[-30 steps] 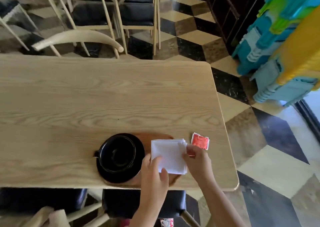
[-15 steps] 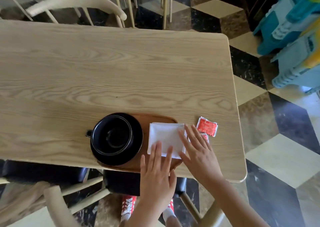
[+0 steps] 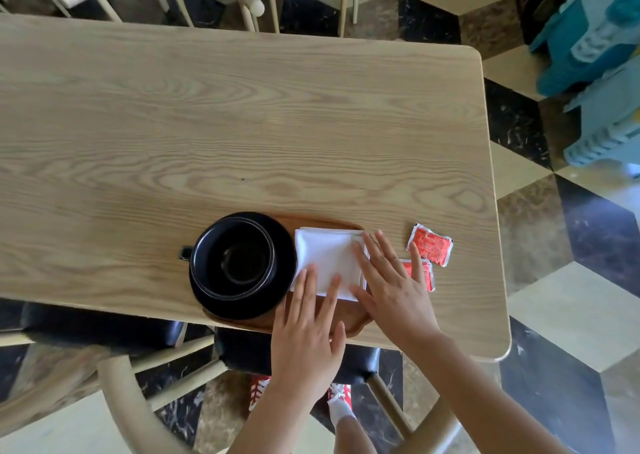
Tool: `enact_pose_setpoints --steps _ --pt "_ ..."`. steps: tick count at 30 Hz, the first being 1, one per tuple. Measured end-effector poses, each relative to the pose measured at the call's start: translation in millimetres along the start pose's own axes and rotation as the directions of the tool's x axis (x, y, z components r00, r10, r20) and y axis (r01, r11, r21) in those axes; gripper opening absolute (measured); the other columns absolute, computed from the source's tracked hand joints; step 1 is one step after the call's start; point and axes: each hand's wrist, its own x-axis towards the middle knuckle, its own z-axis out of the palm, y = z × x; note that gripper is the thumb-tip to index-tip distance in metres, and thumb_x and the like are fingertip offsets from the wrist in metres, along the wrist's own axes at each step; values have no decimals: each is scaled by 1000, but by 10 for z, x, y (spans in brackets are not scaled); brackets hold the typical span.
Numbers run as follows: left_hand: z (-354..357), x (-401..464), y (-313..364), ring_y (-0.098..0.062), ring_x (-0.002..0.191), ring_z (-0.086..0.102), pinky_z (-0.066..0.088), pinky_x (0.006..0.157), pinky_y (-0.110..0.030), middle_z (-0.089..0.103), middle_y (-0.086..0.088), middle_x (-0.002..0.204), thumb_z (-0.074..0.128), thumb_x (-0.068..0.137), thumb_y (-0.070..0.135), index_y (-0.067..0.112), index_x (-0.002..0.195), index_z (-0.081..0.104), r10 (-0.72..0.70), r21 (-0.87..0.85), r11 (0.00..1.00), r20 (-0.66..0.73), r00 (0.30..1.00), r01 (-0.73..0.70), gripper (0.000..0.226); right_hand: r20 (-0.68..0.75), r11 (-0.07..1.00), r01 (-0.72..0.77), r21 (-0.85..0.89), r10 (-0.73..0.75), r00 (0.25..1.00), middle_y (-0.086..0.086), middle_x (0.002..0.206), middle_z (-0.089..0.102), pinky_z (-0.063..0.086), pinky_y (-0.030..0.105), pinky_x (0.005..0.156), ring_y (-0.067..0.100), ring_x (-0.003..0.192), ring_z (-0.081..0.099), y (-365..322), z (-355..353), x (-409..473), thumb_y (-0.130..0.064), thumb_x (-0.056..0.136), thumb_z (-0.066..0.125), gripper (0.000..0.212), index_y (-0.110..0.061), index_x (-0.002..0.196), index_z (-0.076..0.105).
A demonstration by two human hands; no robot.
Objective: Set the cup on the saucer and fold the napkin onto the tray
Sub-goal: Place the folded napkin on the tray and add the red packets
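Hands lie flat on the work. The left hand (image 3: pixel 308 329) is fully spread, fingers extended, with its fingertips (image 3: pixel 309 273) pressing the near edge of the folded white paper napkin (image 3: pixel 327 258). The right hand (image 3: pixel 391 284) is likewise spread flat, palm down, over the napkin's right edge. Neither hand encloses anything; both press rather than grasp.

The napkin rests on the right half of the oval brown wooden tray (image 3: pixel 346 322), just beside the round black saucer (image 3: pixel 277 301). The black ceramic cup (image 3: pixel 232 256) sits on the saucer, handle pointing left. Both task items appear to be in place; the step in hand is judged to be flattening the fold.

Hazards:
1. The tray overhangs the near edge of the light wooden table (image 3: pixel 242 114). Heavy downward pressure on the near side could tip it and spill the cup.
2. Lifting the hands abruptly could let the napkin layers spring open.
3. The right hand partly covers 1 of 2 red sachets (image 3: pixel 429 250); withdrawal could drag it.
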Motion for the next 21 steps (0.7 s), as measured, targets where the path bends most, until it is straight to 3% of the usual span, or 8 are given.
enact_pose_setpoints --steps 11,17,21 --pt "22 36 -38 -31 141 19 36 104 -46 22 -16 153 35 82 40 23 144 30 31 -16 999 -25 999 -32 64 -14 997 -53 53 54 998 5 143 45 23 60 107 25 135 36 -32 21 -36 -41 90 37 54 -12 133 49" --pt "41 23 18 -33 140 19 33 105 -50 22 -19 152 35 83 42 24 144 29 32 -19 999 -36 999 -33 64 12 997 -36 67 35 999 2 146 42 15 56 109 22 138 29 35 14 -40 -42 88 35 56 -14 135 47" --pt "76 39 31 -35 142 6 35 104 -46 11 -24 154 46 82 35 30 143 30 6 -88 996 -60 998 -12 62 6 997 -42 66 42 999 1 146 42 16 57 109 21 138 29 53 20 -55 -41 89 37 55 -14 135 46"
